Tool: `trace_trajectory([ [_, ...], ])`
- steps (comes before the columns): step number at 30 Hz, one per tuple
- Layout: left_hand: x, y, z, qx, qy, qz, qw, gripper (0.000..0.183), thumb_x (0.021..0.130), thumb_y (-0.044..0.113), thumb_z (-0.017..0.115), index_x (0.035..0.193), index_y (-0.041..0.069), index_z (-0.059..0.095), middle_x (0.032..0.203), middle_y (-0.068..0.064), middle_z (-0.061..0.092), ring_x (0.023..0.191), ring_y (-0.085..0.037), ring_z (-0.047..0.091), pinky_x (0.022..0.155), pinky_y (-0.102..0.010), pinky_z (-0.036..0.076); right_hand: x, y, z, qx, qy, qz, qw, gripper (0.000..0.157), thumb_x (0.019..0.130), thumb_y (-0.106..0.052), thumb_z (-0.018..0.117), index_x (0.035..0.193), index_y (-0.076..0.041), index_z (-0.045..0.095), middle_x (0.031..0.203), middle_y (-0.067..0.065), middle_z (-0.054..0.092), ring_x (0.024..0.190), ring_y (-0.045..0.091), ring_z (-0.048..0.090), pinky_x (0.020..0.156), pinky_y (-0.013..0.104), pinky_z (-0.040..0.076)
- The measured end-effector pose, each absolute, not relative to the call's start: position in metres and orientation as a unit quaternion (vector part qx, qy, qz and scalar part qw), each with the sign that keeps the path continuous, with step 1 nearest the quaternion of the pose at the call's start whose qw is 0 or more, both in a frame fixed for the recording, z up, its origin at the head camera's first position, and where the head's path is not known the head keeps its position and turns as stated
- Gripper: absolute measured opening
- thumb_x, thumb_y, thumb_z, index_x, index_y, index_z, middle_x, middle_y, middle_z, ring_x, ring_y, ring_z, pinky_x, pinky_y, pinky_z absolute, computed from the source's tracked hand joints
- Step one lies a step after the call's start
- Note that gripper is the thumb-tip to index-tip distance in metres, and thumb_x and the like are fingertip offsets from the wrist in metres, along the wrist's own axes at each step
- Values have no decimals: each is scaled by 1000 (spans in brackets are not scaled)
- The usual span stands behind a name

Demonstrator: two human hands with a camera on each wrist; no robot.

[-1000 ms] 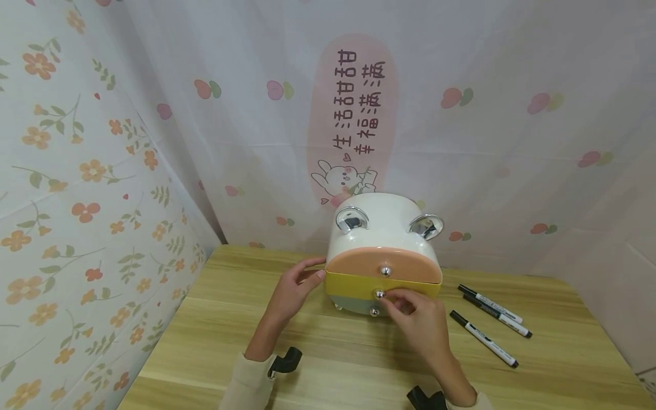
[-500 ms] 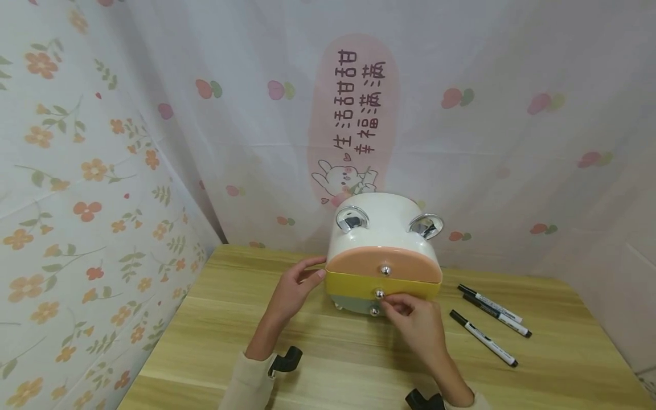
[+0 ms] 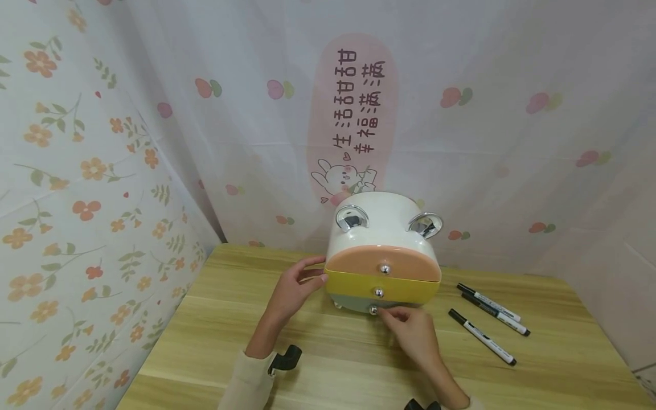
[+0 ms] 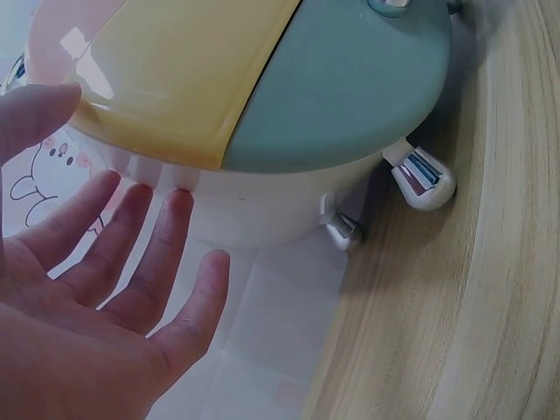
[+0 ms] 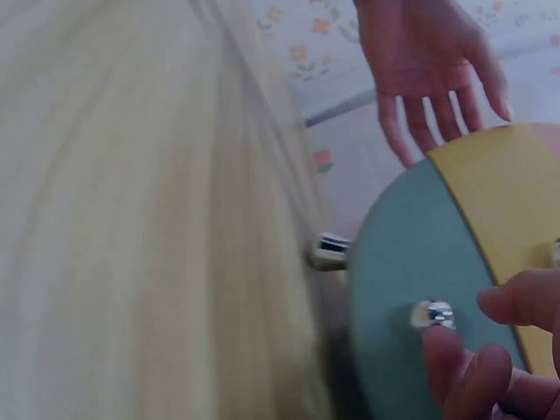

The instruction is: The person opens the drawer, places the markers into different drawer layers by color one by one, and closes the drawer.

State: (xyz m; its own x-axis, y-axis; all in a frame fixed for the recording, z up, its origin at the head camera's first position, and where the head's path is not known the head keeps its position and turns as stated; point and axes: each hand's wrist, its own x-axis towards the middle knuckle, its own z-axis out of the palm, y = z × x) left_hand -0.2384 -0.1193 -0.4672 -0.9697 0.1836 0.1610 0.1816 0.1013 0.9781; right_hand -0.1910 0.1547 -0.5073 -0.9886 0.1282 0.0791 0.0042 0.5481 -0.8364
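Note:
A small white storage box (image 3: 381, 228) with round silver ears stands on the table, its orange drawer (image 3: 359, 262), yellow drawer (image 3: 351, 285) and green drawer (image 3: 353, 303) stacked and pushed in. My left hand (image 3: 289, 293) is at the box's left side; in the left wrist view its fingers (image 4: 166, 236) reach along the white wall and the thumb lies at the yellow drawer's edge. At the green drawer's silver knob (image 5: 433, 313) is my right hand (image 3: 415, 333). One fingertip meets the knob, while the thumb (image 5: 516, 302) stands a little off it.
Three black-and-white markers lie right of the box: one farther back (image 3: 497, 306), one crossing close beside it (image 3: 499, 317) and one nearer (image 3: 482, 336). A printed curtain (image 3: 256, 142) hangs behind the wooden table (image 3: 328, 370). Short silver feet (image 4: 424, 179) support the box.
My right hand has let go of the yellow drawer's knob and moved down to the green drawer's knob. My left hand stays at the box's side.

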Motion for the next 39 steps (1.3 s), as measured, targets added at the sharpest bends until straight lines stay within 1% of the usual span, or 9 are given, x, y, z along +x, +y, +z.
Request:
trace_trajectory([
  [2, -239, -119, -468, 124, 743, 658, 0, 42, 89, 35, 74, 128, 26, 63, 132, 3, 59, 119, -28, 59, 92, -41, 53, -191, 153, -512, -49, -869, 489, 47, 36, 84, -46, 76, 70, -13, 76, 57, 8, 63, 39, 12, 48, 36, 23, 32],
  [4, -239, -120, -468, 127, 740, 660, 1, 42, 89, 34, 74, 128, 25, 63, 131, 3, 59, 118, -27, 60, 91, -40, 54, -191, 151, -516, -56, -862, 502, 38, 40, 84, -48, 75, 66, -12, 75, 55, 9, 62, 37, 12, 47, 35, 23, 31],
  [7, -239, -119, -467, 128, 739, 662, 3, 41, 89, 34, 73, 128, 25, 63, 131, 3, 59, 118, -27, 60, 91, -40, 54, -193, 147, -519, -54, -855, 514, 39, 45, 85, -49, 74, 60, -11, 72, 53, 9, 61, 37, 13, 46, 34, 24, 31],
  [10, -238, -119, -467, 127, 741, 659, 3, 41, 89, 35, 73, 128, 26, 63, 132, 3, 59, 118, -27, 59, 91, -40, 54, -194, 144, -522, -48, -847, 528, 44, 46, 86, -46, 74, 58, -10, 71, 54, 9, 63, 35, 15, 48, 33, 25, 33],
  [15, -237, -119, -466, 121, 746, 654, 6, 41, 89, 38, 73, 127, 28, 63, 132, 5, 58, 118, -23, 59, 92, -40, 53, -196, 138, -524, -55, -837, 543, 50, 44, 85, -48, 74, 62, -10, 74, 56, 8, 65, 35, 20, 52, 32, 25, 35],
  [22, -236, -119, -465, 125, 742, 659, 8, 41, 90, 38, 72, 128, 27, 63, 132, 5, 58, 119, -24, 59, 92, -41, 53, -196, 135, -527, -71, -841, 534, 49, 41, 85, -52, 72, 70, -14, 77, 59, 4, 68, 38, 24, 55, 33, 24, 33],
  [28, -237, -119, -467, 126, 742, 659, 6, 40, 91, 36, 71, 129, 25, 63, 132, 4, 58, 119, -26, 59, 93, -42, 53, -193, 135, -524, -73, -854, 513, 52, 42, 86, -53, 70, 68, -15, 76, 52, 5, 63, 36, 19, 52, 34, 23, 31],
  [33, -237, -120, -467, 122, 748, 653, 5, 39, 91, 39, 70, 128, 29, 63, 133, 6, 58, 119, -23, 59, 93, -44, 52, -187, 135, -521, -77, -857, 507, 49, 41, 85, -51, 72, 66, -15, 74, 48, 5, 59, 37, 15, 50, 34, 24, 31],
  [39, -237, -121, -466, 131, 742, 657, 10, 39, 92, 38, 69, 129, 27, 62, 133, 5, 58, 119, -23, 59, 93, -44, 52, -175, 135, -520, -76, -861, 501, 39, 44, 83, -54, 72, 65, -15, 73, 49, 3, 59, 38, 14, 50, 35, 24, 32],
])
